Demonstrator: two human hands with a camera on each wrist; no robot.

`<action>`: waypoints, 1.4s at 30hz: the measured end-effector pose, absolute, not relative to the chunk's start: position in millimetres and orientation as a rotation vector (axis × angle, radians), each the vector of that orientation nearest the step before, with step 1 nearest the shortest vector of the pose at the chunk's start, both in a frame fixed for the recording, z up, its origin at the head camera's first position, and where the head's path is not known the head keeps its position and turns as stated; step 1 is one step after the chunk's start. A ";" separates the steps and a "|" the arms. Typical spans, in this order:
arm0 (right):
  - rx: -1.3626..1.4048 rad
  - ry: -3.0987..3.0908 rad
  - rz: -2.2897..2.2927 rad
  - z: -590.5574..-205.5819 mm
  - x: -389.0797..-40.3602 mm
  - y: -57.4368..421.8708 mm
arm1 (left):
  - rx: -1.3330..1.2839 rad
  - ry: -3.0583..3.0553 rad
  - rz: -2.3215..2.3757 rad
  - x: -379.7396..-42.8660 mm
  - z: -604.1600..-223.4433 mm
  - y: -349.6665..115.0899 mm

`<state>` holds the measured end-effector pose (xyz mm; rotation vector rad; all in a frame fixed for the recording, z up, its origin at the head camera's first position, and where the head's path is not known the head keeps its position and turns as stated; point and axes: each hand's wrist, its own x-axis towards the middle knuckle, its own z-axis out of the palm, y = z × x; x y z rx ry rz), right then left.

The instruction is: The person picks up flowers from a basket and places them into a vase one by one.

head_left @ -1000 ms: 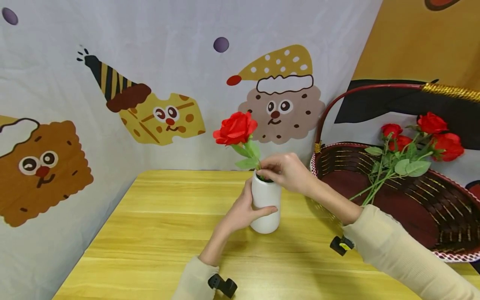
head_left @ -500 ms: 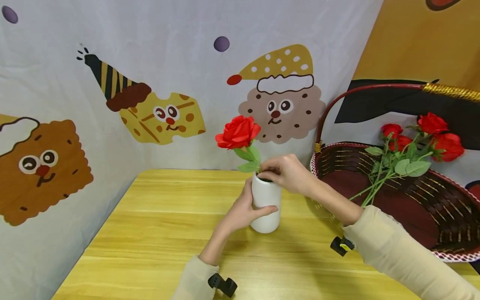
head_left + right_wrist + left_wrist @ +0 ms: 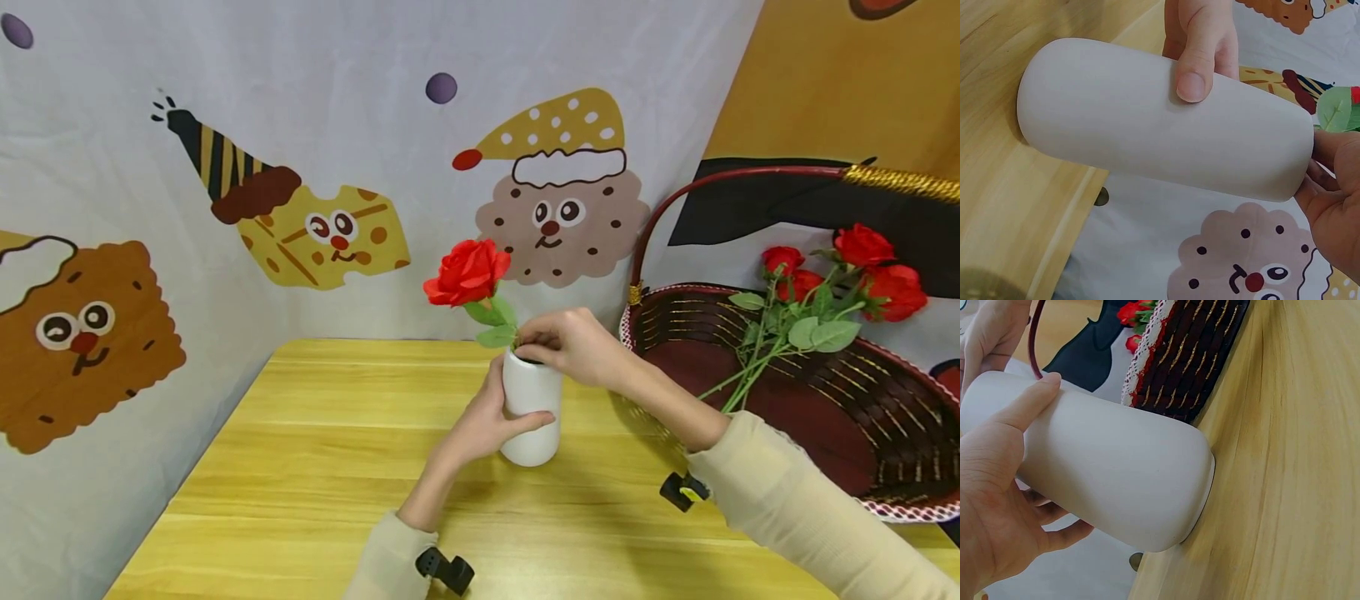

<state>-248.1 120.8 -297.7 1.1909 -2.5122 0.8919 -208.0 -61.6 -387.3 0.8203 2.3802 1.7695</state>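
Observation:
A white vase (image 3: 532, 408) stands upright on the wooden table. My left hand (image 3: 483, 421) grips it from the left, thumb across the front and fingers behind, as the left wrist view shows. At the vase's mouth, my right hand (image 3: 573, 346) pinches the stem of a red artificial rose (image 3: 467, 273), fingertips right at the rim. The bloom leans left above the vase, with green leaves (image 3: 495, 321) just over the rim. The lower stem is hidden inside the vase. In the right wrist view, the vase (image 3: 1160, 119) lies between both hands.
At the right is a dark woven basket (image 3: 810, 417) with a tall red handle (image 3: 750, 173) and white lace rim. Several red roses (image 3: 896, 292) lie across it, their stems pointing toward my right forearm. A cartoon-printed cloth (image 3: 337, 83) hangs behind the wooden table (image 3: 300, 483).
The rose has sunk lower into the vase, its bloom first shifting slightly right, then back left. My left hand keeps its grip on the vase; the right stays at the rim.

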 end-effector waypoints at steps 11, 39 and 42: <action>1.136 -2.507 0.944 -296.6 -245.7 122.3 | 0.835 2.392 1.761 -207.9 -387.0 -60.9; 0.929 -2.455 1.167 -291.1 -229.9 147.1 | 0.768 2.399 1.785 -230.2 -423.6 -57.6; 0.898 -2.449 1.237 -292.2 -228.8 152.2 | 0.775 2.413 1.777 -230.8 -423.5 -57.2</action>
